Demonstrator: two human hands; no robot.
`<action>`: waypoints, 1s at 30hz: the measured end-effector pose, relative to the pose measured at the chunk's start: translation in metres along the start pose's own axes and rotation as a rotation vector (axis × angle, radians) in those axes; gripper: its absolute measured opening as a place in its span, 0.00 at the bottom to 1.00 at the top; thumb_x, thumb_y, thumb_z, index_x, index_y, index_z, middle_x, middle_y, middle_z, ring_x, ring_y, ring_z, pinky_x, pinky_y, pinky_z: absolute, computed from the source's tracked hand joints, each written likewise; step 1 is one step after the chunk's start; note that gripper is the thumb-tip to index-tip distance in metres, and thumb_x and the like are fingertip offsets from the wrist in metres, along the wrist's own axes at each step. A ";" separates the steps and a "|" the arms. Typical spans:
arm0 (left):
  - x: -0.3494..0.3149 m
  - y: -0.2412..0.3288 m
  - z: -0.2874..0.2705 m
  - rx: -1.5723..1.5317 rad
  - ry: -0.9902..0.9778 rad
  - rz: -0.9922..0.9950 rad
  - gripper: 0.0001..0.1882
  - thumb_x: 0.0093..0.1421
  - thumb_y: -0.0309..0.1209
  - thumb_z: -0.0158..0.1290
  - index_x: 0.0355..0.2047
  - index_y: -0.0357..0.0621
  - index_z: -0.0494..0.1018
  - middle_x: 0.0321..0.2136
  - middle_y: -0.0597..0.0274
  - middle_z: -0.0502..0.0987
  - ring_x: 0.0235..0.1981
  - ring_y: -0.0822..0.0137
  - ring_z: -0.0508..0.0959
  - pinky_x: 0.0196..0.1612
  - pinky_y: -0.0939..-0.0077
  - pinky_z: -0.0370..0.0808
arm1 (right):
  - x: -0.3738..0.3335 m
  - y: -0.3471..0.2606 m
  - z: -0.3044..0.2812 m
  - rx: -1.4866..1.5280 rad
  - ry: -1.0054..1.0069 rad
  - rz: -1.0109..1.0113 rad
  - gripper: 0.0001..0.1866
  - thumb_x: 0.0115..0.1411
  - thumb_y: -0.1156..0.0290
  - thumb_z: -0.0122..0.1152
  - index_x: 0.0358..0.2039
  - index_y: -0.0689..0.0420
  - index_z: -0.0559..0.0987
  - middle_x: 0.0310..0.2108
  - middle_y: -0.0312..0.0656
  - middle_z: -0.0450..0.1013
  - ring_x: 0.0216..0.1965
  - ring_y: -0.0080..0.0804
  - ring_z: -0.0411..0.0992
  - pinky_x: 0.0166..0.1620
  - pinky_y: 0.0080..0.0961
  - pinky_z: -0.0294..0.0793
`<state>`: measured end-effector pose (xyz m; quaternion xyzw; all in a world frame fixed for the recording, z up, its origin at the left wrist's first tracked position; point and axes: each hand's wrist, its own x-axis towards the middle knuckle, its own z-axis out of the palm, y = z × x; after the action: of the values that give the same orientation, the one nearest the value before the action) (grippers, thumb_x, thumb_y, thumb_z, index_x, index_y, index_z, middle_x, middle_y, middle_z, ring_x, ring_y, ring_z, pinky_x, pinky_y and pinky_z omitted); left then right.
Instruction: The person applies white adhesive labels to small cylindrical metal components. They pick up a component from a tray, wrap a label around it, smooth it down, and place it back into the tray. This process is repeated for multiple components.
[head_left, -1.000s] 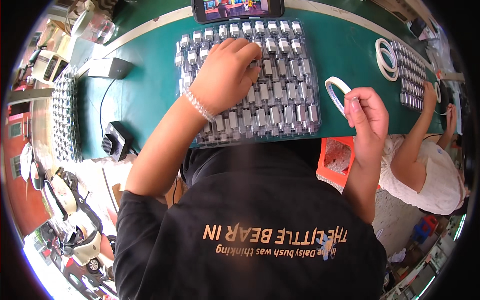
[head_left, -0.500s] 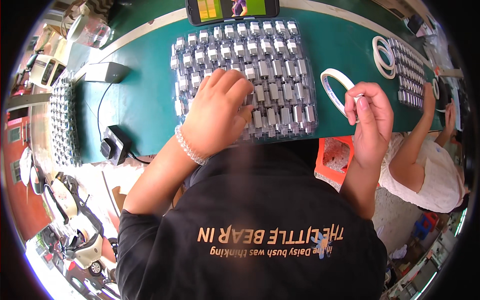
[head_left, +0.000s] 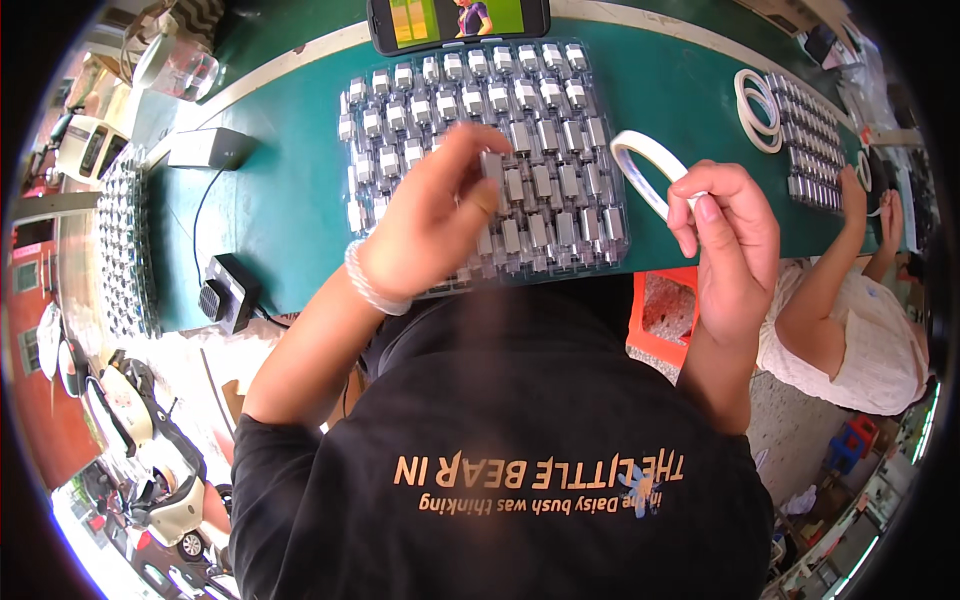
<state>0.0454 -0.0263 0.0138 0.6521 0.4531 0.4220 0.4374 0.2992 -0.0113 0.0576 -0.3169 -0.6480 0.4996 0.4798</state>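
In front of me a clear plastic tray (head_left: 618, 240) carries rows of small grey metal parts; many in the far and left rows bear a white strip on top. My left hand (head_left: 425, 220), blurred by motion, is over the tray's left middle. Its thumb and fingers close around a small grey metal part (head_left: 491, 167). To the right of the tray, my right hand (head_left: 728, 225) pinches a narrow roll of white tape (head_left: 650, 158) by its near edge, above the table. The left hand hides some parts beneath it.
A phone (head_left: 460, 22) stands beyond the tray. Left on the green table (head_left: 280, 190) are a grey-white box (head_left: 212, 148), a black corded device (head_left: 232, 290) and another filled tray (head_left: 128, 250). Tape rolls (head_left: 757, 110) and a further tray (head_left: 812, 150) lie right, near another person's arms (head_left: 825, 265).
My left hand has drawn back slightly and turned, with a metal part now showing between thumb and fingers. The tape roll has shifted a little left and tilted in my right hand.
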 end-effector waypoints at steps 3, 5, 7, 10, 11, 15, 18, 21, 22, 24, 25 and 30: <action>0.000 0.009 -0.005 -0.991 0.005 -0.316 0.15 0.60 0.25 0.45 0.49 0.44 0.65 0.31 0.58 0.72 0.27 0.65 0.69 0.32 0.74 0.67 | 0.001 -0.004 0.008 0.038 0.049 -0.033 0.09 0.64 0.76 0.46 0.39 0.65 0.75 0.26 0.36 0.67 0.24 0.14 0.57 0.27 0.11 0.55; -0.004 0.013 -0.005 -1.291 -0.065 -0.292 0.15 0.63 0.26 0.43 0.50 0.44 0.64 0.31 0.58 0.71 0.26 0.67 0.68 0.33 0.76 0.66 | 0.003 -0.007 0.012 0.038 0.067 -0.043 0.09 0.65 0.75 0.46 0.39 0.65 0.75 0.26 0.36 0.67 0.24 0.14 0.58 0.27 0.11 0.56; -0.007 0.017 0.001 -1.353 -0.045 -0.298 0.16 0.62 0.27 0.43 0.51 0.45 0.64 0.30 0.55 0.71 0.25 0.66 0.69 0.33 0.75 0.66 | 0.005 -0.009 0.019 0.015 0.044 -0.045 0.10 0.65 0.75 0.46 0.40 0.64 0.75 0.27 0.35 0.67 0.25 0.15 0.59 0.28 0.12 0.57; -0.010 0.029 0.008 -1.258 -0.003 -0.292 0.17 0.61 0.24 0.45 0.51 0.43 0.63 0.28 0.58 0.72 0.24 0.69 0.69 0.31 0.77 0.66 | 0.005 -0.013 0.036 -0.050 -0.059 0.007 0.10 0.65 0.76 0.46 0.41 0.63 0.76 0.30 0.34 0.69 0.26 0.15 0.61 0.30 0.13 0.60; -0.011 0.034 0.011 -1.098 0.004 -0.242 0.17 0.61 0.24 0.45 0.52 0.42 0.63 0.29 0.58 0.72 0.24 0.70 0.69 0.31 0.78 0.66 | 0.006 -0.012 0.038 -0.101 -0.114 -0.010 0.10 0.65 0.76 0.45 0.41 0.63 0.76 0.31 0.36 0.70 0.26 0.15 0.62 0.30 0.13 0.61; -0.020 0.042 0.014 -0.557 0.060 -0.054 0.19 0.58 0.19 0.50 0.50 0.38 0.63 0.31 0.62 0.72 0.26 0.77 0.69 0.30 0.84 0.66 | 0.011 -0.015 0.048 -0.187 -0.195 -0.075 0.16 0.63 0.78 0.43 0.51 0.66 0.71 0.28 0.35 0.66 0.27 0.17 0.59 0.32 0.14 0.59; -0.021 0.045 0.018 -0.113 0.161 0.153 0.17 0.54 0.17 0.52 0.44 0.39 0.67 0.24 0.69 0.69 0.21 0.81 0.67 0.25 0.85 0.64 | 0.010 -0.016 0.051 -0.226 -0.235 -0.027 0.22 0.63 0.79 0.43 0.58 0.67 0.63 0.25 0.33 0.63 0.27 0.16 0.56 0.33 0.13 0.57; -0.022 0.041 0.020 0.041 0.189 0.173 0.18 0.49 0.16 0.54 0.42 0.39 0.68 0.20 0.66 0.68 0.18 0.77 0.67 0.22 0.82 0.65 | 0.009 -0.014 0.052 -0.289 -0.264 -0.041 0.28 0.61 0.81 0.43 0.63 0.65 0.56 0.23 0.34 0.61 0.25 0.16 0.55 0.31 0.13 0.56; -0.022 0.040 0.021 0.082 0.194 0.184 0.19 0.48 0.17 0.55 0.42 0.39 0.68 0.20 0.65 0.68 0.18 0.75 0.68 0.22 0.81 0.66 | 0.008 -0.013 0.053 -0.311 -0.262 -0.049 0.28 0.61 0.82 0.43 0.63 0.65 0.56 0.22 0.34 0.61 0.25 0.16 0.55 0.31 0.13 0.56; -0.021 0.041 0.021 0.163 0.203 0.205 0.19 0.46 0.17 0.56 0.41 0.39 0.69 0.18 0.63 0.67 0.17 0.71 0.70 0.22 0.79 0.68 | 0.007 -0.011 0.055 -0.336 -0.258 -0.051 0.28 0.60 0.83 0.43 0.62 0.65 0.56 0.22 0.35 0.61 0.24 0.17 0.55 0.30 0.13 0.56; -0.021 0.041 0.021 0.188 0.203 0.210 0.20 0.45 0.17 0.56 0.40 0.39 0.69 0.18 0.63 0.68 0.17 0.70 0.70 0.22 0.78 0.68 | 0.007 -0.011 0.056 -0.340 -0.256 -0.046 0.29 0.60 0.84 0.43 0.62 0.65 0.56 0.22 0.35 0.61 0.24 0.17 0.55 0.29 0.13 0.56; -0.021 0.043 0.021 0.278 0.204 0.247 0.19 0.44 0.17 0.57 0.39 0.39 0.69 0.18 0.61 0.70 0.18 0.66 0.73 0.21 0.74 0.70 | 0.005 -0.011 0.058 -0.365 -0.246 -0.017 0.29 0.60 0.84 0.44 0.62 0.66 0.55 0.22 0.36 0.63 0.24 0.18 0.57 0.30 0.13 0.59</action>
<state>0.0703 -0.0590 0.0460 0.7108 0.4653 0.4697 0.2401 0.2441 -0.0302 0.0674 -0.3297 -0.7840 0.4048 0.3358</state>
